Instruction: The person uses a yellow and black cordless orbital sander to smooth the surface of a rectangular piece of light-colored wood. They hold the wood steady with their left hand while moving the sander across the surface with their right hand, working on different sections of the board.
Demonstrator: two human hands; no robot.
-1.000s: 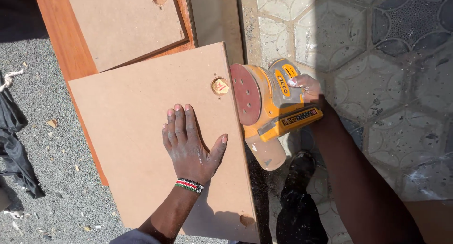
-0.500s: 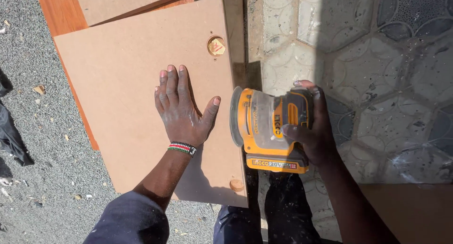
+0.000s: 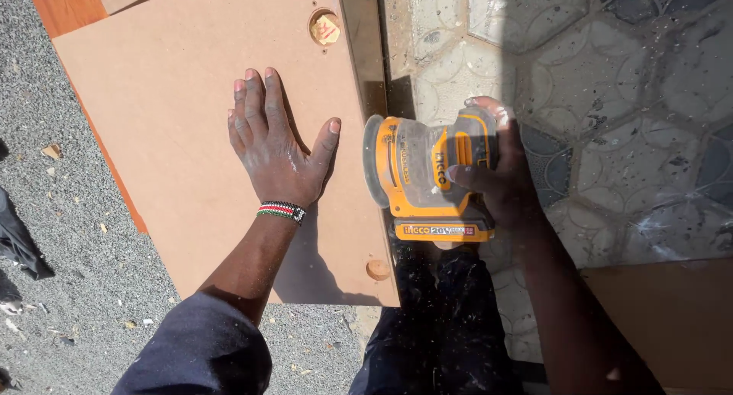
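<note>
head cam looking straight down, and the biggest thing we see is the tan fibreboard panel (image 3: 191, 97), lying flat and taking up most of the left half of the shot. it sits on top of an orange-brown board (image 3: 65, 6) that pokes out at the top left corner and along the left edge. under all that on the left is grey gravel ground (image 3: 69, 288), and off to the right we get pale paving with a hexagon pattern (image 3: 611, 97), partly in shadow.

next down in size, our dark trousers (image 3: 443, 326) show at the bottom middle, dusted with pale specks.

then the yellow cordless sander (image 3: 427, 177). it's just past the panel's right edge, tipped on its side so the round pad faces the panel edge, right up against it as far as we can tell. our right hand (image 3: 496, 174) is wrapped around the body of it, fingers curled tight over the top.

our left hand (image 3: 279, 147) is spread out flat on the panel, palm down, fingers together and thumb out towards the sander, holding nothing. there's a striped bead bracelet (image 3: 281, 210) on that wrist.

smallest bits: a round hinge hole (image 3: 326, 27) near the panel's top right corner and another round hole (image 3: 378, 269) near the bottom right.
</note>
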